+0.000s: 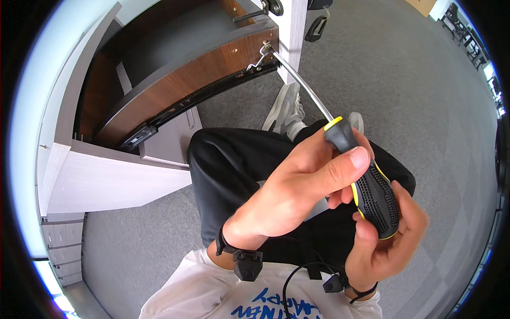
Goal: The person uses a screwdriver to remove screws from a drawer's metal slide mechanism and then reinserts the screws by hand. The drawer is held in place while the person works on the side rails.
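A screwdriver (pixel 378 204) with a black, yellow-edged handle is held in both hands. My left hand (pixel 297 183) wraps the upper handle, its thumb lying along the top. Around the butt end close the fingers and thumb of my right hand (pixel 396 244). The long steel shank slants up and left to the brown side of a pulled-out drawer (pixel 196 69). Its tip meets the wood beside a bent metal wire piece (pixel 258 61), close to the pale front panel (pixel 291 40); exactly what it touches is too small to tell.
A black slide rail (pixel 196 95) runs beneath the drawer side. The pale cabinet (pixel 117 178) stands at left, with a metal lever part (pixel 260 11) at the drawer's far corner. My black-trousered legs (pixel 234 159) and grey shoes (pixel 287 109) rest on grey carpet (pixel 382 69).
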Available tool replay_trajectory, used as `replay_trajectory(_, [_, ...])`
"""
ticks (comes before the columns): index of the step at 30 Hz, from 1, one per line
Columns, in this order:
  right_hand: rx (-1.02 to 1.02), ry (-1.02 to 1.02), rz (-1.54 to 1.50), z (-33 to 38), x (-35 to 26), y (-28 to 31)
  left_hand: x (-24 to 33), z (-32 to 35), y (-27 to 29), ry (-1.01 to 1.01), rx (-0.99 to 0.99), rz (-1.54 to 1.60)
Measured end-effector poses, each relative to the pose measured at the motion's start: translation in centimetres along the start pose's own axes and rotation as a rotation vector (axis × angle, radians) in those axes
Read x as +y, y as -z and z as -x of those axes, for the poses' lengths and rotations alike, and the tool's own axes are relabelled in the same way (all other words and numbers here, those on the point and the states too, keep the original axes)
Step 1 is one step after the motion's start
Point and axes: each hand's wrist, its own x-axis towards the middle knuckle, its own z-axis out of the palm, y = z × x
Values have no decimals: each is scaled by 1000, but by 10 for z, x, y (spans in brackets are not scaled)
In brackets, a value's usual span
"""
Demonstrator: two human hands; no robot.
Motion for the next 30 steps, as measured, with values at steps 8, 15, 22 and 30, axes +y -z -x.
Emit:
replay_trajectory(8, [106, 298, 228, -9, -13, -5, 0, -1, 8, -11, -83, 4])
replay_trajectory(15, [-38, -14, -95, -1, -10, -6, -4, -4, 19, -129, -170, 15])
replay_trajectory(22, [-53, 10, 88, 2, -14, 5, 0, -7, 16, -109, -109, -27])
replay_trajectory(30, [-29, 281, 251, 0, -14, -3, 10, 4, 12, 18, -20, -183])
